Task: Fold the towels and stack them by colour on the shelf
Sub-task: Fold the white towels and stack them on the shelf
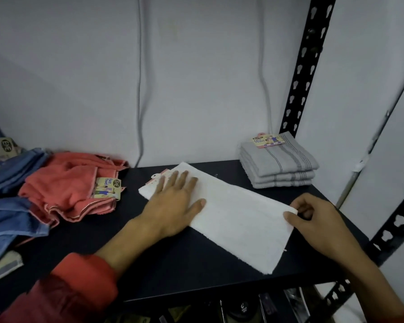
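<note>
A dark shelf (pixel 219 271) is carrying all the towels. A white towel (pixel 238 217) is lying folded into a long strip across the middle of it, running from far left to near right. The left hand (pixel 175 201) is pressing flat on the strip's far-left part, fingers straight and spread. A pink-edged tag (pixel 158 177) is peeking out just beyond those fingers. The right hand (pixel 313 220) is pinching the strip's right corner between thumb and curled fingers, lifting it slightly.

At the far right corner, a grey stack (pixel 278 164) of three folded striped towels is sitting, with a label (pixel 267 141) lying on top. The stack is standing apart from the white towel, with bare shelf between them. It is sitting just beside a black slotted post (pixel 308 66) rising at the back.

On the left, unfolded coral towels (pixel 68 190) are lying in a heap, one showing a printed label (pixel 107 187). Blue towels (pixel 12 217) are bunching at the far-left edge, partly under the coral ones. A narrow band of bare shelf is separating the heap from the white towel.

The strip's near-right corner is reaching close to the shelf's front edge. Open shelf is lying near the left forearm, whose red sleeve (pixel 68 292) is crossing the front edge.
</note>
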{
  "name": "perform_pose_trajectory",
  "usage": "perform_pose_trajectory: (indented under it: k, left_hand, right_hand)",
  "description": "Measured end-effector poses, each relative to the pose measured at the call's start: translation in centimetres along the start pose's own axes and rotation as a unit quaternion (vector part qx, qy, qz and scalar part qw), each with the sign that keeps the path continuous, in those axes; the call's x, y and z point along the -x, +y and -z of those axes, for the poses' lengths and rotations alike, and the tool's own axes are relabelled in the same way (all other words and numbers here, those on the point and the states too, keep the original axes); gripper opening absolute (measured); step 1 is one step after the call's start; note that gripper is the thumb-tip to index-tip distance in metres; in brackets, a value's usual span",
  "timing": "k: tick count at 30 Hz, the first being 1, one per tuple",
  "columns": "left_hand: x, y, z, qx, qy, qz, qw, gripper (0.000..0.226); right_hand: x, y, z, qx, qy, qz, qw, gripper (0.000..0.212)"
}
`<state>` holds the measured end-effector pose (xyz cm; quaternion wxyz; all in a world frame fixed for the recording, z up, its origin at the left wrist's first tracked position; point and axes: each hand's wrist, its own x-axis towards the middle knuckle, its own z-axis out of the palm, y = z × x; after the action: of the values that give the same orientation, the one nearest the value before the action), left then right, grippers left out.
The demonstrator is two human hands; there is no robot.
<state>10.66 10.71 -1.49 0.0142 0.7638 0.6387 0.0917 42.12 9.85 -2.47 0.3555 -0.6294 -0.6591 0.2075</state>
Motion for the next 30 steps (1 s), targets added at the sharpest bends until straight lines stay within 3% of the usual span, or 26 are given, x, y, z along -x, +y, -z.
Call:
perform_pose_trajectory:
  k: [2,4,7,14,18,24,30]
  left_hand:
    - [2.3,3.7,0.5,0.067,0.04,-0.081,0.994,0.06]
    - [5.1,7.6,0.3,0.124,0.024,-0.167,0.978,0.051]
    - [6.7,10.5,-1.5,0.113,0.047,-0.252,0.96,0.039]
    - [7.3,9.3,-3.0,0.172,0.06,-0.275,0.944,0.043]
    - [7.9,8.9,-3.1,0.215,0.078,-0.267,0.936,0.033]
    - [7.9,8.7,-1.3,0.354,0.138,-0.181,0.907,0.013]
    - [7.8,8.0,1.0,0.367,0.244,-0.14,0.887,0.019]
  right_hand:
    - [-0.1,-0.1,0.3,-0.065,-0.001,0.001,0.998,0.018]
    - [0.0,-0.2,0.6,-0.109,-0.013,0.015,0.994,0.02]
    - [0.1,-0.3,0.9,-0.134,-0.031,0.047,0.989,0.019]
    - [0.6,0.3,1.7,-0.188,-0.051,0.063,0.979,0.015]
    - [1.2,0.2,2.4,-0.228,-0.09,0.036,0.969,0.006]
    - [1.8,1.4,3.7,-0.263,-0.176,0.038,0.948,0.035]
    - [2.7,-0.5,3.0,-0.182,-0.073,0.112,0.974,0.009]
